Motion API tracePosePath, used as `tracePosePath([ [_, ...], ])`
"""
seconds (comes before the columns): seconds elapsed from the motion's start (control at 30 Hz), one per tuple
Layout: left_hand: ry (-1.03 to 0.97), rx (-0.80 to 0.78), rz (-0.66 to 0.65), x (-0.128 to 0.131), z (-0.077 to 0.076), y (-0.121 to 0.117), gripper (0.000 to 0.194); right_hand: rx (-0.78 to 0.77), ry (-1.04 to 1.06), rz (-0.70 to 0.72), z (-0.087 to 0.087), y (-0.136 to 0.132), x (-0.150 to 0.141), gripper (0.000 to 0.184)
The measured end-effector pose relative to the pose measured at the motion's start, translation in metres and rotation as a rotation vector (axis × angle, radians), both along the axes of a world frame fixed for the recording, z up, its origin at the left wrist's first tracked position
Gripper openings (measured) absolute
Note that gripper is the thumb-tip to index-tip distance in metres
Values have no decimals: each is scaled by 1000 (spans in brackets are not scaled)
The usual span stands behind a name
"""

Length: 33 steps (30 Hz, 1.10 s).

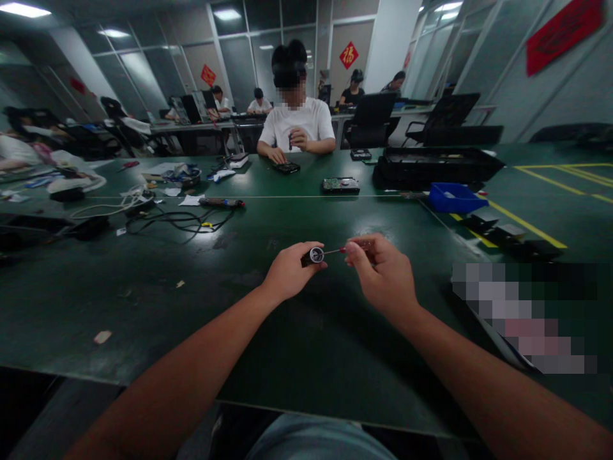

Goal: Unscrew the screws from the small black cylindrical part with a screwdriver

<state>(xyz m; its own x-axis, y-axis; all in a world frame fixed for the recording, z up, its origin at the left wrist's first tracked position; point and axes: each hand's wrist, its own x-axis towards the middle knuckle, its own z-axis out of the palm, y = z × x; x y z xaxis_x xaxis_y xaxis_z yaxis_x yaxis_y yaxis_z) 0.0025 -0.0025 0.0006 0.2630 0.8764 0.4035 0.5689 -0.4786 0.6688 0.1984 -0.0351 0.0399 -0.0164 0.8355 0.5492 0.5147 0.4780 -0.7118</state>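
Over the middle of the green table, my left hand is closed around a small black part with a round, silvery ring-like end that faces me. My right hand grips a screwdriver by its handle, mostly covered by the fingers; a red collar shows in front of them. Its thin metal shaft points left, and the tip is at the edge of the round end. Whether the tip touches it I cannot tell.
A hard drive lies ahead. Right of it are a long black tray and a blue bin. An electric screwdriver and a tangled black cable lie at left. Across the table, a person handles another drive.
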Motion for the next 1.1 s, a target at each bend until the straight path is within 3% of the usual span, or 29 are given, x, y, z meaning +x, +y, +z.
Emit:
tracePosePath([
  [0.13, -18, -14, -11, 0, -1, 0, 40, 33, -113, -57, 3, -1, 3, 30],
  [0.23, -13, -11, 0, 0, 0, 0, 40, 49, -112, 52, 3, -2, 4, 17],
  [0.37, -17, -5, 3, 0, -1, 1, 40, 69, -141, 195, 3, -4, 4, 15],
  [0.53, -16, -14, -5, -1, -1, 1, 40, 51, -170, 104, 3, -4, 4, 20],
  [1.1, -24, -10, -3, 0, -1, 1, 39, -43, -77, 106, -2, -2, 4, 23],
])
